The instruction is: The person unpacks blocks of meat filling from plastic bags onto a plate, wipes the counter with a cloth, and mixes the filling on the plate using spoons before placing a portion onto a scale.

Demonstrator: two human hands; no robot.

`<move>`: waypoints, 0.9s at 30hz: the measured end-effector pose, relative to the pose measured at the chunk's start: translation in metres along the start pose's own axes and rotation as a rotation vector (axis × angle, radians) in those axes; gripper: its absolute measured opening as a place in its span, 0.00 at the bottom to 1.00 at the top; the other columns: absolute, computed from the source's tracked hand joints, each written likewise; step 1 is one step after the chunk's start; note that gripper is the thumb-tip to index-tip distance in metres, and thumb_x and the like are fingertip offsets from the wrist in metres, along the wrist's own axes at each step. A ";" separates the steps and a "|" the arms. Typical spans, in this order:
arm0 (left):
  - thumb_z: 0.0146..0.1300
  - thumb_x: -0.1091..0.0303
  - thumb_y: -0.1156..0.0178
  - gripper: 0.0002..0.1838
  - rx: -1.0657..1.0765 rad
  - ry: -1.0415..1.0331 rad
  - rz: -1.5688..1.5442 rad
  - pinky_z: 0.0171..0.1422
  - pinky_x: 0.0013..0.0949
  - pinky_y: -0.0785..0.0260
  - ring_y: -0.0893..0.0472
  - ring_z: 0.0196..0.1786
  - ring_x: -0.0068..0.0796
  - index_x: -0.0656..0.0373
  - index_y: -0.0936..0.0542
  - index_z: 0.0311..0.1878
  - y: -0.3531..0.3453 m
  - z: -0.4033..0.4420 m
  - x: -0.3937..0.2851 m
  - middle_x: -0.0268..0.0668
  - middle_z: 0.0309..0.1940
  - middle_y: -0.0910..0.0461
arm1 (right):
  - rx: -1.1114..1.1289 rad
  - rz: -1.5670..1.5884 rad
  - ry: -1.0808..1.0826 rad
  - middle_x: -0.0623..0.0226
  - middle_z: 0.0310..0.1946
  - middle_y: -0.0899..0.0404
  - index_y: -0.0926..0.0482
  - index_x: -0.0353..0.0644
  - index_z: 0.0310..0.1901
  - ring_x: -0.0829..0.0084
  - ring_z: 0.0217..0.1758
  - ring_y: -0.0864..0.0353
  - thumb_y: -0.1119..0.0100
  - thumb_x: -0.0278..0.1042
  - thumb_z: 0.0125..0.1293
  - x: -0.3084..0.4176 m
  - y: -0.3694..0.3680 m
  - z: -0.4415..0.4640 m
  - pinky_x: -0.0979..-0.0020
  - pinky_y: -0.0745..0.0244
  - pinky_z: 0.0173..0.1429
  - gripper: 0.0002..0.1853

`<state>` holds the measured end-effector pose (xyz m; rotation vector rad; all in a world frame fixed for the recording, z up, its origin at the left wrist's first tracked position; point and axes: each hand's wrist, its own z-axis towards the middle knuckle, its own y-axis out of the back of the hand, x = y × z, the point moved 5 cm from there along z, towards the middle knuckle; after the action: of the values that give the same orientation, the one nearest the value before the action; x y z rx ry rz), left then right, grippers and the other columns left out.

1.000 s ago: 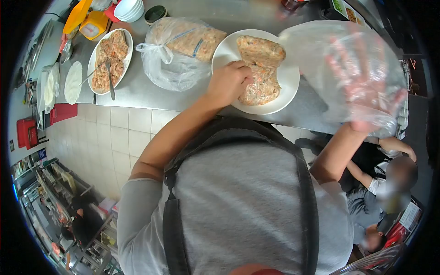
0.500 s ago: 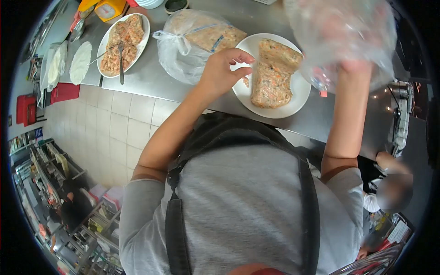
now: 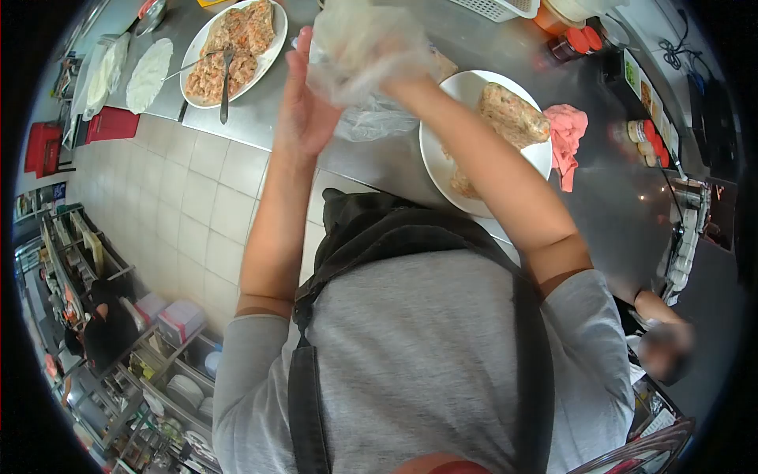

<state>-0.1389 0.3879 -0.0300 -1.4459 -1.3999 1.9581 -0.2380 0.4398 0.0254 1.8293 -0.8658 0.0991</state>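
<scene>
My right hand [image 3: 399,67] is inside or behind a clear plastic bag [image 3: 359,47], which hides its fingers. Close by on the left, my left hand [image 3: 306,110] is raised with its fingers up, touching or nearly touching the bag. Under my right forearm, a round white plate [image 3: 433,150] carries two pieces of filling-like food [image 3: 513,114], partly covered by the arm. An oval white plate [image 3: 276,43] bears minced food [image 3: 237,47] with a fork or spoon [image 3: 226,87] on it. A tied plastic bag [image 3: 375,118] lies partly hidden behind my hands.
A pink cloth [image 3: 567,142] lies right of the round plate. Red-lidded jars [image 3: 572,43] and a white basket [image 3: 497,8] stand at the back. White flat wrappers [image 3: 150,75] lie at the left. A person [image 3: 663,344] is at the lower right.
My right hand and the plastic bag have swung from the right to the left, across the round plate. My left hand has moved left and turned upward. The view has shifted right.
</scene>
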 end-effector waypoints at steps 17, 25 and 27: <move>0.43 0.77 0.39 0.08 0.279 -0.596 1.961 0.54 0.39 0.26 0.23 0.52 0.40 0.58 0.21 0.30 0.039 0.003 0.046 0.36 0.37 0.20 | -0.468 -0.358 0.068 0.44 0.59 0.29 0.25 0.30 0.56 0.44 0.64 0.30 0.44 0.26 0.57 -0.079 -0.041 0.062 0.49 0.31 0.62 0.23; 0.67 0.52 0.44 0.22 -0.126 -0.495 2.270 0.69 0.55 0.40 0.34 0.66 0.53 0.64 0.23 0.49 0.054 0.005 0.044 0.51 0.59 0.30 | -0.278 -0.392 -0.155 0.51 0.66 0.35 0.40 0.55 0.72 0.46 0.67 0.32 0.31 0.52 0.46 -0.075 -0.028 0.080 0.48 0.37 0.67 0.49; 0.70 0.49 0.50 0.26 -0.148 -0.308 2.422 0.71 0.58 0.44 0.38 0.71 0.51 0.64 0.22 0.55 0.064 0.012 0.049 0.50 0.62 0.31 | -0.245 -0.412 -0.224 0.52 0.66 0.34 0.41 0.59 0.72 0.47 0.68 0.33 0.30 0.54 0.44 -0.073 -0.030 0.081 0.48 0.37 0.67 0.50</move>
<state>-0.1532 0.3881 -0.1101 -3.4742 1.5317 2.6184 -0.2997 0.4145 -0.0667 1.7677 -0.6042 -0.4610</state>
